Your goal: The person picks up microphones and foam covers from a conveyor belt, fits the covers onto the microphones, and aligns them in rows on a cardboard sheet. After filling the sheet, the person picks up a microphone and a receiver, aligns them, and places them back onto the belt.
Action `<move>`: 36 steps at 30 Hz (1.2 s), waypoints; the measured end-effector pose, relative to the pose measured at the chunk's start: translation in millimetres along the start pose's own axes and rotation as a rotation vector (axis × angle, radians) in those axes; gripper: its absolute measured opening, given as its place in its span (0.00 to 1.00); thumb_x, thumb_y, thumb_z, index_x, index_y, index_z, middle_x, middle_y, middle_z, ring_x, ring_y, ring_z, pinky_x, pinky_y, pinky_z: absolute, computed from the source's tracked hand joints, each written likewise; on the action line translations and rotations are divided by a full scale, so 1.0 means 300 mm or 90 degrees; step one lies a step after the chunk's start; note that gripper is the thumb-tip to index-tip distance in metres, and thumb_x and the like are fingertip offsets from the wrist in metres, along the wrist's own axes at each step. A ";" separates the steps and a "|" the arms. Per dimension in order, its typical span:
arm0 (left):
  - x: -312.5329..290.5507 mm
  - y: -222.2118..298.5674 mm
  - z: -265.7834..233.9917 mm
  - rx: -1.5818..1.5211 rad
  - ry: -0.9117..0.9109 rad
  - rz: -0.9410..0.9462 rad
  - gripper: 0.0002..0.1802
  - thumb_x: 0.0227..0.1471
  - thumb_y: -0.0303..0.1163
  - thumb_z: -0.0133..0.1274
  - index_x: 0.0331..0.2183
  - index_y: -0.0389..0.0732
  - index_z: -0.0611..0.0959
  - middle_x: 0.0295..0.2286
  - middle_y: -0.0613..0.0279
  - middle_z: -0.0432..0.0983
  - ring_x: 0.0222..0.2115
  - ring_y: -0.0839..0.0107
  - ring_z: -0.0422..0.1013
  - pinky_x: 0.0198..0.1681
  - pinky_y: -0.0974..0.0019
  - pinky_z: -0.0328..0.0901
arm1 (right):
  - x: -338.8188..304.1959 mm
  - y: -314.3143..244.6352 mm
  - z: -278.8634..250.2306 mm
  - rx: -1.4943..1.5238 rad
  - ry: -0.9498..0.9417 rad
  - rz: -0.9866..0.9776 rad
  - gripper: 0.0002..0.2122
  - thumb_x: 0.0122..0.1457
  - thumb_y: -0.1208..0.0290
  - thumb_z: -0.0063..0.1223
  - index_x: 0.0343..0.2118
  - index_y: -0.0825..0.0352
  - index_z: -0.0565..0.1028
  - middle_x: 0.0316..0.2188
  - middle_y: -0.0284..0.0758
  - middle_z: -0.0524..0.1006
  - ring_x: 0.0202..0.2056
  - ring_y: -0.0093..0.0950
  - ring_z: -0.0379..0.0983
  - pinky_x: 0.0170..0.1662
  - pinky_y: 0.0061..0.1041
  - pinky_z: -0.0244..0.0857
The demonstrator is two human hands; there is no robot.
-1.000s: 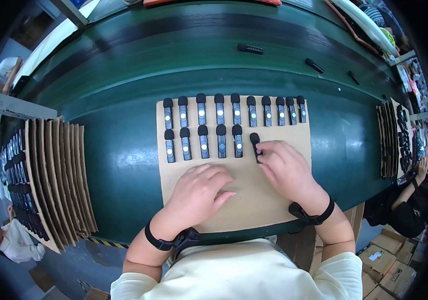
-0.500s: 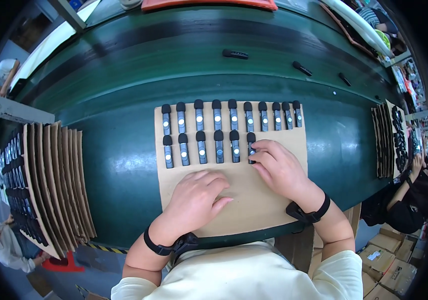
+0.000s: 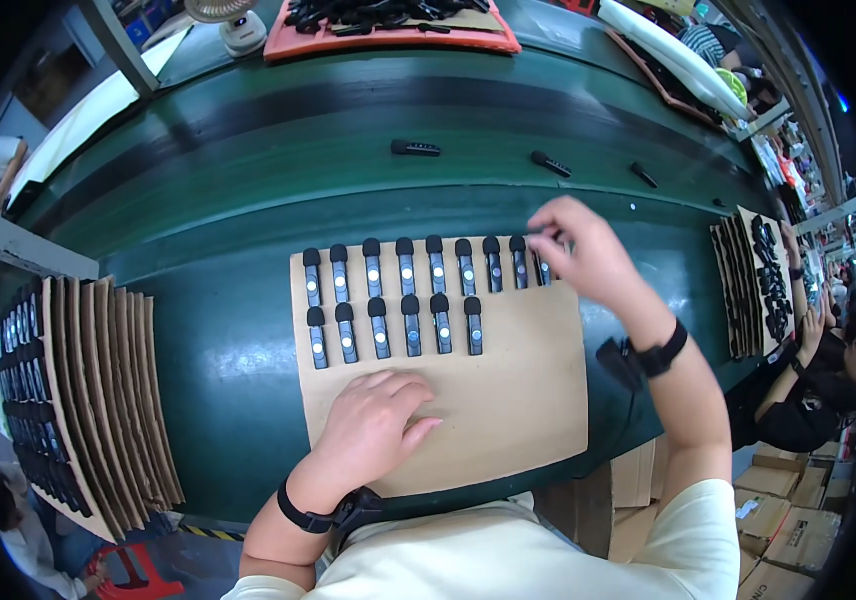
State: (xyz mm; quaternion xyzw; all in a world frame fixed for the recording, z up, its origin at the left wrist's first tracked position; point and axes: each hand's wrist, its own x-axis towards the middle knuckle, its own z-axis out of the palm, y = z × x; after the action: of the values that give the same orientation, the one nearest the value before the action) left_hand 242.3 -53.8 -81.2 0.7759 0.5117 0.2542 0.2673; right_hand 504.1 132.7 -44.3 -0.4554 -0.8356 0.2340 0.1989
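A cardboard sheet (image 3: 508, 420) lies before me with two rows of small black wireless microphones, each with a foam tip and a round light spot. The lower row ends with a microphone (image 3: 474, 328) right of the sheet's middle. My left hand (image 3: 368, 415) rests on the bare card below that row, fingers loosely spread, holding nothing. Raised over the upper row's right end is my right hand (image 3: 588, 250). Its thumb and bent fingers are apart with nothing visibly held, and it partly hides the last microphones there.
On the green belt beyond lie loose microphones (image 3: 416, 148). A red tray (image 3: 388, 42) heaped with black pieces stands at the back, beside a small fan (image 3: 240, 32). Loaded cardboard sheets (image 3: 113, 400) stand stacked at left, others (image 3: 733, 290) at right near a co-worker (image 3: 798, 400).
My right hand has left the last microphone of the lower row and moved up and right over the upper row's end. My left hand stays on the card. The view has tilted upward.
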 end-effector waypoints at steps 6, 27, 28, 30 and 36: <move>-0.004 -0.006 0.002 -0.003 0.017 0.003 0.13 0.43 0.33 0.64 0.33 0.41 0.81 0.35 0.60 0.79 0.38 0.59 0.74 0.43 0.59 0.67 | 0.235 0.302 -0.048 -0.252 0.089 -0.016 0.12 0.52 0.76 0.57 0.41 0.68 0.73 0.37 0.40 0.75 0.39 0.39 0.73 0.45 0.32 0.68; -0.013 -0.029 0.023 -0.043 0.027 0.023 0.12 0.44 0.34 0.62 0.31 0.40 0.80 0.33 0.61 0.77 0.38 0.62 0.73 0.44 0.59 0.66 | 0.669 -0.209 0.276 -0.316 -0.155 -0.049 0.12 0.52 0.73 0.55 0.40 0.71 0.74 0.38 0.49 0.77 0.44 0.44 0.74 0.47 0.36 0.68; -0.010 -0.026 0.021 -0.040 0.025 0.029 0.12 0.44 0.34 0.62 0.31 0.40 0.80 0.33 0.61 0.77 0.38 0.61 0.73 0.44 0.59 0.66 | 0.660 -0.209 0.268 -0.318 -0.154 -0.047 0.12 0.52 0.73 0.55 0.40 0.71 0.74 0.38 0.49 0.77 0.44 0.44 0.74 0.47 0.36 0.68; -0.011 -0.026 0.021 -0.038 0.021 0.037 0.12 0.44 0.34 0.61 0.31 0.40 0.80 0.33 0.61 0.77 0.38 0.61 0.73 0.44 0.59 0.66 | 0.613 -0.232 0.231 -0.173 -0.166 -0.057 0.11 0.52 0.71 0.56 0.37 0.71 0.75 0.35 0.46 0.78 0.40 0.43 0.75 0.44 0.34 0.68; -0.019 -0.011 0.014 -0.136 0.106 -0.049 0.17 0.46 0.34 0.62 0.38 0.40 0.78 0.34 0.59 0.77 0.40 0.63 0.73 0.44 0.60 0.65 | 0.171 -0.342 0.204 0.332 -0.121 -0.117 0.08 0.59 0.73 0.54 0.39 0.70 0.77 0.35 0.34 0.78 0.34 0.20 0.73 0.38 0.22 0.68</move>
State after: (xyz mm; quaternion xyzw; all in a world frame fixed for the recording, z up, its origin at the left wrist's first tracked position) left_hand 241.1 -58.6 -87.2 0.6990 0.5319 0.3603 0.3142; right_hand 376.1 114.8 -29.1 -0.2871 -0.7998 0.4637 0.2506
